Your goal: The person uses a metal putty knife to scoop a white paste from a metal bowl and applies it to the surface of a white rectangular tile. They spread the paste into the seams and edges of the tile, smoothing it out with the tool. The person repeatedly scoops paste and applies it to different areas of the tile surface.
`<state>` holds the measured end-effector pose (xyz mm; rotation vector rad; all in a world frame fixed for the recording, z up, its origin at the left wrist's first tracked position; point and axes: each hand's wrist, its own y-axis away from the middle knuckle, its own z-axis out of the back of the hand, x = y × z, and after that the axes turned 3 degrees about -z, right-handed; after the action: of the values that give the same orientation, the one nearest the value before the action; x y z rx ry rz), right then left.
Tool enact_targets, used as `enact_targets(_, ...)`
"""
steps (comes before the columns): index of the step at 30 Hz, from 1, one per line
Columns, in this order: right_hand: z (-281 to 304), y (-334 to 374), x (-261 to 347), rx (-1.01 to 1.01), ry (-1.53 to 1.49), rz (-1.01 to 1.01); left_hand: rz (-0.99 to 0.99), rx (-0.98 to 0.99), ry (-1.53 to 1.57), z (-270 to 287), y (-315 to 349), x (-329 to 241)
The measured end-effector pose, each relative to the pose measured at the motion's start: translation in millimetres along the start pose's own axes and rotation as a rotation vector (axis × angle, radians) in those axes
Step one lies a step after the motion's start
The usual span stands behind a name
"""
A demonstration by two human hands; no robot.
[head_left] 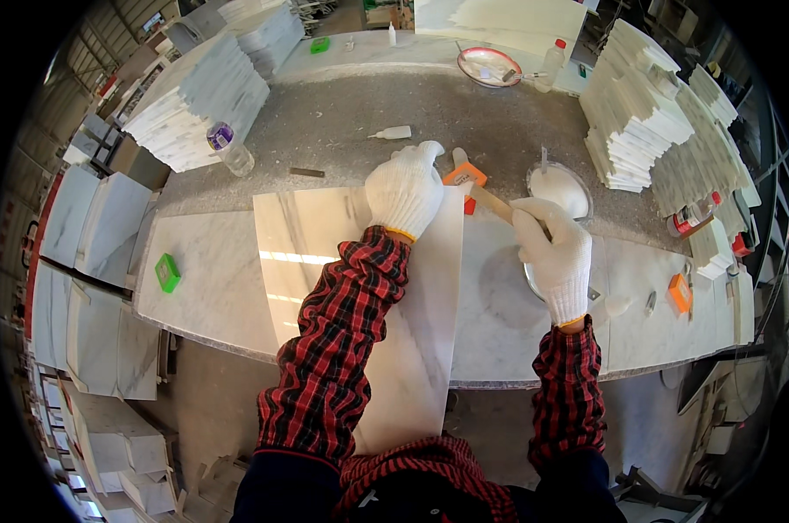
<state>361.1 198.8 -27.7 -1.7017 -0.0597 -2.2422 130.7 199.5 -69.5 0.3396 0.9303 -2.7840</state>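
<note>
A polished white marble slab (412, 349) with grey veins lies across the work table and juts over its front edge toward my body. My left hand (405, 192), in a white knit glove, is closed over the slab's far edge; its fingertips are hidden. In my gloved right hand (553, 253) is a flat tan stick (492, 204), its tip close to the slab's far right corner. An orange box-shaped tool (466, 174) sits beside that tip. Under the right hand, a round metal dish (531, 277) is partly covered.
Stacked marble strips rise at the left (198, 100) and right (634, 109). Farther back are a red-rimmed basin (489, 66) and a clear bottle (551, 66). A bowl of white paste (558, 190), a white squeeze bottle (392, 132), a green block (167, 273) and another orange block (680, 294) surround the slab.
</note>
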Motion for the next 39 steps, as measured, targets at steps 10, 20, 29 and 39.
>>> enact_targets(10,2,9,3,-0.062,0.116,0.158,0.019,-0.051,0.049,7,3,-3)
enact_targets(20,29,39,-42,-0.252,0.086,0.007,-0.146,-0.181,0.317,13,8,1)
enact_targets(29,55,83,-105,-0.364,0.019,-0.173,-0.543,0.158,0.059,47,22,-6)
enact_targets(39,81,74,-105,-0.413,0.059,-0.227,-0.019,-0.495,0.130,15,12,16)
